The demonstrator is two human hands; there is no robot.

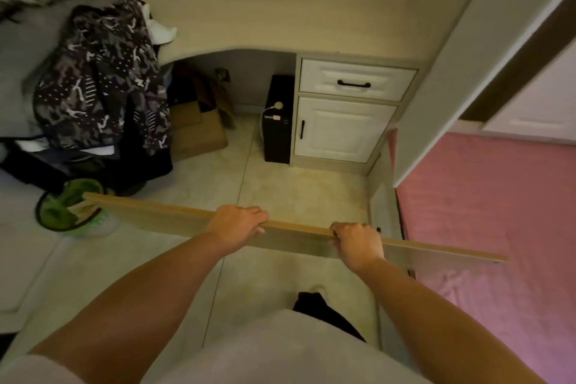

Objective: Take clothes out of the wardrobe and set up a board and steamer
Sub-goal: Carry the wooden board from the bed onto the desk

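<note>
Tiled bedroom floor [280,184] underneath, and a long wooden board [162,215] is held on edge above it. Left hand [238,221] and right hand [358,243] both curl over its top edge. Desk cabinet [343,128] sits beyond, patterned clothes [99,78] piled at left, pink bed [486,212] on the right.

I've got both bare forearms stretched forward and down, converging a little toward the hands. My left hand [238,223] sits palm down, knuckles up, fingers [258,229] curled over the top edge of the long thin light-wood board [156,215], thumb hidden. My right hand [358,243] is just beside it to the right, apart from it, wrist bent, fingers [336,232] hooked over the same edge in a tighter grip. Both wrists are roughly level, the left slightly farther forward. Short pale sleeve shows at my left shoulder.
</note>
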